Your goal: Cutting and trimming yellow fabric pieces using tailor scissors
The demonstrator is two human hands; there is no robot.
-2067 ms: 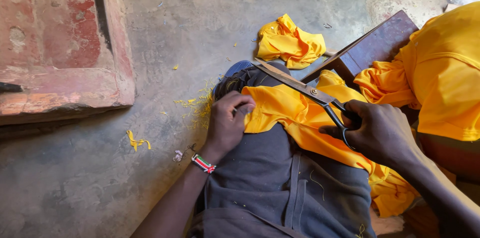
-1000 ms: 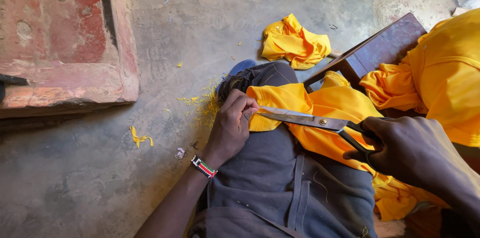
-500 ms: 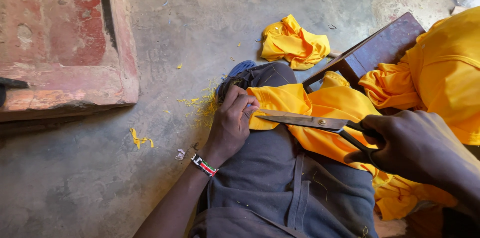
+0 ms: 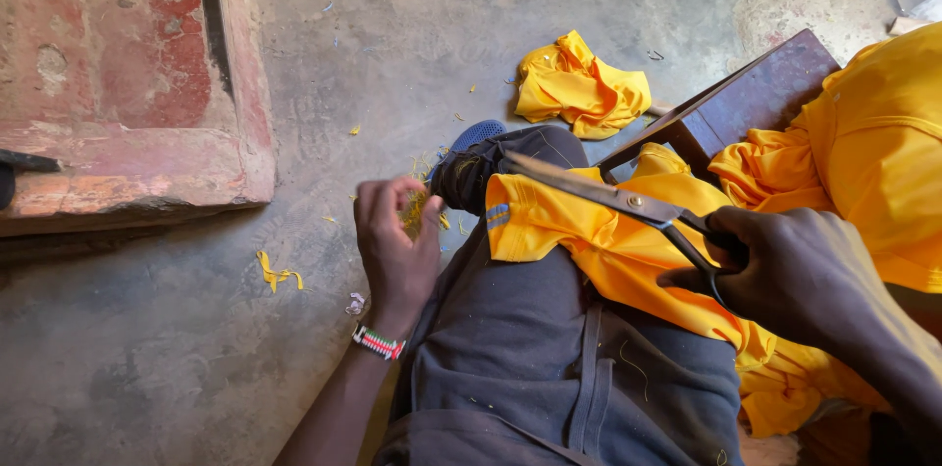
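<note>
1. my right hand [image 4: 795,275] grips the scissors [image 4: 608,199], blades shut above the yellow cloth [image 4: 589,240] on my thigh.
2. my left hand [image 4: 397,240] pinches yellow threads [image 4: 415,214] beside my knee.
3. a crumpled yellow piece [image 4: 579,83] lies on the floor beyond.

1. One pair of scissors [image 4: 613,199].
2. Three bundles of yellow cloth: on the lap [image 4: 589,240], on the floor [image 4: 579,85], at the right edge [image 4: 863,152].
3. One beaded wristband [image 4: 379,342].
4. One wooden stool [image 4: 756,98].
</note>
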